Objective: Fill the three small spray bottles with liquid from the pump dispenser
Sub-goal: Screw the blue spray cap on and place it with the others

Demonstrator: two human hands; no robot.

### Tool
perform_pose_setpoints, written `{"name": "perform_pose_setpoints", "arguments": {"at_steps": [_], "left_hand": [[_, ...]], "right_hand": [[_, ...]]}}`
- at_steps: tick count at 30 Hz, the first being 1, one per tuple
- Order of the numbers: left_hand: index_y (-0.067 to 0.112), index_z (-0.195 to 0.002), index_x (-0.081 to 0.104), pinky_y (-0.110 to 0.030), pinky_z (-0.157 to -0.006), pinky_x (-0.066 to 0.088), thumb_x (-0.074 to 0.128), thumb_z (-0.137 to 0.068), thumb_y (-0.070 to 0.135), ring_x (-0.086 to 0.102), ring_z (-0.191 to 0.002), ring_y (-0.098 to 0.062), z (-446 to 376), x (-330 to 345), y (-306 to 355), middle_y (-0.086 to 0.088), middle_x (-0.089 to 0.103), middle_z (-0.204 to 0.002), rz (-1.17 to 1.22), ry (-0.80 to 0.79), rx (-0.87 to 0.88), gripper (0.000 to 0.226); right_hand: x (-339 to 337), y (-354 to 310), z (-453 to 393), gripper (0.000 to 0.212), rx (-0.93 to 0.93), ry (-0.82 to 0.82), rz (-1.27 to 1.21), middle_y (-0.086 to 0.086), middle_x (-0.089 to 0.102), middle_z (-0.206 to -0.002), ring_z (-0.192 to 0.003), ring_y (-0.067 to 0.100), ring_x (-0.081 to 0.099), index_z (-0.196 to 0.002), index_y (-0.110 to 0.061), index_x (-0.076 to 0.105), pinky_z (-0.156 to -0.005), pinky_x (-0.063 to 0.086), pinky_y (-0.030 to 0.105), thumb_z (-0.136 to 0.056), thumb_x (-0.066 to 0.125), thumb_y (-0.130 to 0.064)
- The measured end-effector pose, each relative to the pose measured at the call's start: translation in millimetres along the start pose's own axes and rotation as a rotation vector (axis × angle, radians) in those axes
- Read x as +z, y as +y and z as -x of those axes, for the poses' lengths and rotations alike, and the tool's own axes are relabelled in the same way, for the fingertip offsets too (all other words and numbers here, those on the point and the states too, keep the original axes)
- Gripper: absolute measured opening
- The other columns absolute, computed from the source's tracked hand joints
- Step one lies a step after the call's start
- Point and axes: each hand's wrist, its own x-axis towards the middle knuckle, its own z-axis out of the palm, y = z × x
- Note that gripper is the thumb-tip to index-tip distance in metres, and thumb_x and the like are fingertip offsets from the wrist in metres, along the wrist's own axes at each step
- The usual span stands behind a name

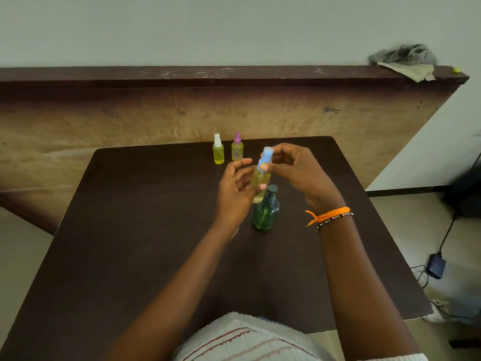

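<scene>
Head view: a person sat at a dark bench (130,243), both forearms reaching forward over it.
Left hand (235,188): held the body of a blue-capped spray bottle (261,178), thumb across its front and fingers curled behind it.
Right hand (294,168): pinched the blue cap at the neck, thumb on the near side and fingers arched over the top.
Blue-capped spray bottle: lifted above the bench, tilted slightly, with yellowish liquid inside.
Pump dispenser (266,212): a green translucent bottle with a dark pump head, upright on the bench just below and behind the held bottle, between the two wrists.
White-capped spray bottle (218,150): upright near the far edge of the bench, filled with yellow liquid.
Purple-capped spray bottle (237,148): upright just beside the white-capped one, on its right, also holding yellow liquid.
Right wrist: carried an orange thread (328,214) and a beaded band.
Ledge behind the bench: a crumpled grey cloth (406,59) lay at its right end.
Floor at right: a dark adapter (436,265) with cables.
</scene>
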Motion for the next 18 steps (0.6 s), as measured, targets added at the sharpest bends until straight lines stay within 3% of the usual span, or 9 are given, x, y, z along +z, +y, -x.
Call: {"name": "perform_pose_setpoints", "arguments": {"at_steps": [2, 7, 9, 11, 14, 16, 18], "left_hand": [[0.009, -0.117, 0.048, -0.022, -0.082, 0.053, 0.067, -0.072, -0.012, 0.065, -0.093, -0.005, 0.6, 0.8, 1.8, 0.002, 0.065, -0.103, 0.0, 0.003, 0.001, 0.053], [0.008, -0.117, 0.048, -0.022, -0.083, 0.053, 0.069, -0.071, -0.011, 0.065, -0.093, -0.004, -0.1, -0.3, 4.0, 0.001, 0.065, -0.104, -0.01, 0.012, 0.008, 0.054], [0.007, -0.118, 0.048, -0.022, -0.083, 0.053, 0.069, -0.071, -0.011, 0.065, -0.093, -0.003, -0.3, 0.1, 3.7, 0.001, 0.065, -0.104, -0.012, 0.015, 0.009, 0.055], [0.007, -0.117, 0.048, -0.022, -0.084, 0.053, 0.069, -0.07, -0.012, 0.065, -0.093, -0.003, -0.3, 0.9, 3.3, 0.002, 0.065, -0.104, -0.009, 0.015, 0.005, 0.055], [0.008, -0.117, 0.049, -0.022, -0.083, 0.054, 0.069, -0.069, -0.013, 0.065, -0.093, -0.003, -0.6, 0.6, 2.8, 0.002, 0.065, -0.103, -0.005, 0.016, -0.005, 0.056], [0.008, -0.117, 0.048, -0.023, -0.081, 0.054, 0.069, -0.069, -0.013, 0.065, -0.094, -0.005, -0.6, 0.2, 2.3, -0.001, 0.066, -0.104, 0.0, 0.012, -0.004, 0.056], [0.007, -0.117, 0.048, -0.026, -0.083, 0.054, 0.069, -0.068, -0.014, 0.065, -0.095, -0.007, -0.9, -0.2, 1.5, -0.002, 0.066, -0.104, 0.004, 0.018, -0.002, 0.057]], "right_hand": [[0.3, 0.4, -0.5, 0.022, -0.006, 0.03, 0.006, -0.001, 0.067, -0.087, -0.075, -0.004, 0.061, -0.091, -0.017, 0.063, -0.071, 0.05, 0.012, -0.078, 0.077, -0.007], [-10.7, 2.3, 4.3, 0.039, -0.011, -0.053, -0.04, 0.001, 0.07, -0.114, -0.114, 0.012, 0.063, -0.112, -0.026, 0.062, -0.106, 0.045, 0.036, -0.083, 0.071, -0.002], [-12.4, 2.1, 6.0, 0.039, -0.021, -0.068, -0.027, 0.007, 0.07, -0.114, -0.109, 0.008, 0.065, -0.117, -0.016, 0.063, -0.098, 0.049, 0.024, -0.084, 0.066, 0.005], [-10.7, 0.8, 6.1, 0.038, -0.019, -0.043, -0.028, 0.007, 0.071, -0.105, -0.093, -0.004, 0.066, -0.117, -0.005, 0.063, -0.081, 0.047, 0.008, -0.082, 0.067, 0.008], [-3.8, 0.8, 2.6, 0.038, -0.008, 0.019, 0.024, -0.003, 0.069, -0.094, -0.081, -0.008, 0.062, -0.106, -0.013, 0.065, -0.075, 0.043, 0.009, -0.074, 0.078, 0.001], [-1.4, 1.4, 2.1, 0.044, -0.002, 0.022, 0.035, -0.001, 0.067, -0.099, -0.086, -0.003, 0.059, -0.109, -0.015, 0.063, -0.071, 0.042, 0.004, -0.071, 0.081, -0.002], [-3.4, 1.8, 2.6, 0.054, 0.001, -0.042, 0.029, -0.001, 0.068, -0.109, -0.1, -0.002, 0.06, -0.122, -0.018, 0.058, -0.076, 0.042, 0.005, -0.074, 0.079, -0.002]]}}
